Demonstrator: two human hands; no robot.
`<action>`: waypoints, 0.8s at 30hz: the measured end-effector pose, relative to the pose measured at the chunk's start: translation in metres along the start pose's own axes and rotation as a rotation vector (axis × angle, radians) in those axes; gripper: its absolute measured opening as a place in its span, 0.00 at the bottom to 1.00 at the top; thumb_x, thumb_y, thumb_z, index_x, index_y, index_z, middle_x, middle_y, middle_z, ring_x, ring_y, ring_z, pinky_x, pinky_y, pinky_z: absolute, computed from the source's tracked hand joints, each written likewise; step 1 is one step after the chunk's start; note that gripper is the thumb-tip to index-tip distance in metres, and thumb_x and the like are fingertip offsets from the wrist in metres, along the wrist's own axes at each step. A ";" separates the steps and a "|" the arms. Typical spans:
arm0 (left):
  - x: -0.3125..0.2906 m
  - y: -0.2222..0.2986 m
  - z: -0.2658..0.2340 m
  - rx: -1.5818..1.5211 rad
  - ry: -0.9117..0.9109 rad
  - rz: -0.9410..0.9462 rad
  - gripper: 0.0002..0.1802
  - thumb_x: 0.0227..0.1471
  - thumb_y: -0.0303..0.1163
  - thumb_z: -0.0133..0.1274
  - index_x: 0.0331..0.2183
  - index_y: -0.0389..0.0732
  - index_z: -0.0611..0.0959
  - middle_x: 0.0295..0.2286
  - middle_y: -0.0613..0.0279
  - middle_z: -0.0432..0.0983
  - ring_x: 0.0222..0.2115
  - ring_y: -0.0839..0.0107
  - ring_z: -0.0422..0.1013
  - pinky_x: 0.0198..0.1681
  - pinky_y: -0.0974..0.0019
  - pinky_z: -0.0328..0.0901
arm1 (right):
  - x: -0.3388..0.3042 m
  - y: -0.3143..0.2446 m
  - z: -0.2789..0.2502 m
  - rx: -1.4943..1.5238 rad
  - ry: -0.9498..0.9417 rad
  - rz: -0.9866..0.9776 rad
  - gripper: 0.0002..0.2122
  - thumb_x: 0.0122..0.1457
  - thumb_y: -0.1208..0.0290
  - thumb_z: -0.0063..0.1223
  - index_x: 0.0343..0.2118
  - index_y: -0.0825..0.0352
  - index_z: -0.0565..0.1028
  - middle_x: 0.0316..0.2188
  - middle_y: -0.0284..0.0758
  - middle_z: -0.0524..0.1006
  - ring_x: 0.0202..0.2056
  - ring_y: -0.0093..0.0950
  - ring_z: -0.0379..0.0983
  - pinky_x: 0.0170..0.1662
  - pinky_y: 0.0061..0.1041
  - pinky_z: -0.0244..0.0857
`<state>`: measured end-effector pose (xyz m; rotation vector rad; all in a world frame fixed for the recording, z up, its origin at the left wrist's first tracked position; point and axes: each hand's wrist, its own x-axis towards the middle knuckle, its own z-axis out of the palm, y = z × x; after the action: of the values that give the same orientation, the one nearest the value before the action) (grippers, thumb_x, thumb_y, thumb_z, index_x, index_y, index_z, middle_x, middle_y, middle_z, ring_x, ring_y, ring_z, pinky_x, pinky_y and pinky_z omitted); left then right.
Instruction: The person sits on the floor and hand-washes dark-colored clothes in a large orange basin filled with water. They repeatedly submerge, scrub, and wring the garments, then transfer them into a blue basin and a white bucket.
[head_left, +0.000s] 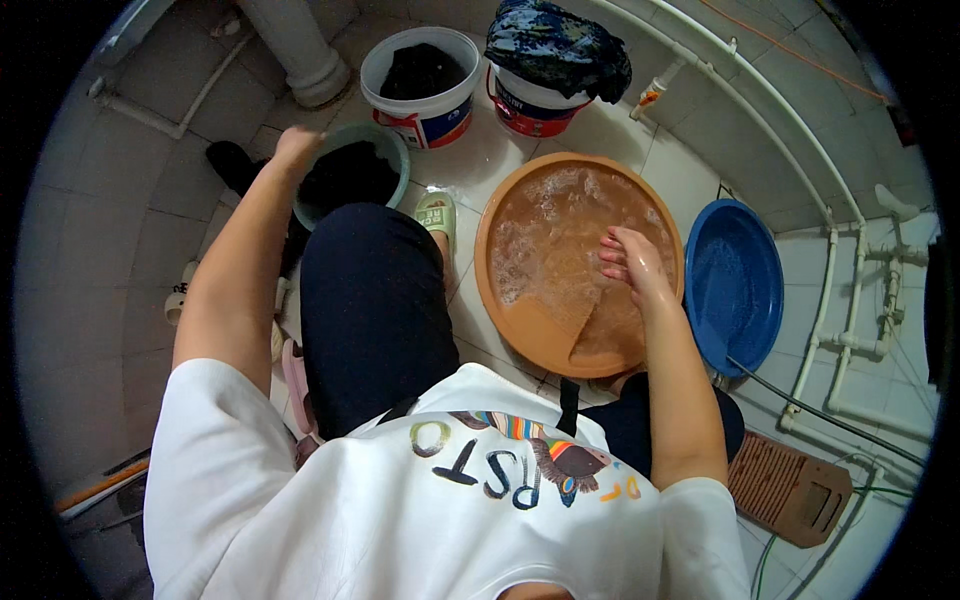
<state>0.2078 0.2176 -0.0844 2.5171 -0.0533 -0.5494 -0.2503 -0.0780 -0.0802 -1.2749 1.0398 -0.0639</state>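
Holds wet right hand (635,260) over right side of orange basin (532,328), fingers loosely bent, short of fist. Has orange basin on tiled floor (463,312), bubbly water (565,225) inside, just beside blue basin (710,335). Holds left hand (299,148) by rim of pale green tub (402,162) with dark cloth (350,177) inside; cannot tell whether touching, nor whether fingers spread or pressed together. Beyond: 1 white bucket (447,117) with dark fabric (420,72), 2nd bucket (530,108) topped by camouflage cloth (558,45). Near right knee (727,420): 1 brown washboard (785,485).
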 end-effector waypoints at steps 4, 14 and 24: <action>-0.107 0.119 0.026 -0.597 -0.141 0.232 0.27 0.45 0.38 0.52 0.48 0.42 0.67 0.47 0.51 0.62 0.48 0.58 0.58 0.45 0.54 0.57 | 0.013 0.021 -0.011 -0.100 -0.036 -0.015 0.18 0.55 0.60 0.43 0.42 0.68 0.66 0.34 0.35 0.71 0.32 0.25 0.67 0.29 0.24 0.66; -0.223 0.201 0.115 -0.868 -0.746 0.211 0.24 0.43 0.42 0.52 0.44 0.46 0.69 0.42 0.59 0.65 0.42 0.64 0.59 0.41 0.57 0.56 | 0.088 0.005 -0.007 -0.723 0.094 -0.290 0.22 0.49 0.60 0.50 0.44 0.68 0.66 0.39 0.39 0.70 0.38 0.30 0.67 0.38 0.25 0.63; -0.213 0.231 0.127 -1.120 -0.771 0.224 0.22 0.45 0.37 0.50 0.40 0.32 0.69 0.36 0.57 0.69 0.39 0.72 0.63 0.44 0.71 0.57 | 0.243 -0.183 0.103 -1.387 0.496 -0.904 0.46 0.34 0.58 0.65 0.57 0.56 0.49 0.55 0.45 0.51 0.56 0.42 0.47 0.55 0.38 0.48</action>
<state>-0.0197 -0.0110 0.0208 1.1196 -0.2336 -1.0484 0.0452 -0.2030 -0.0868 -3.0556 0.7648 -0.4137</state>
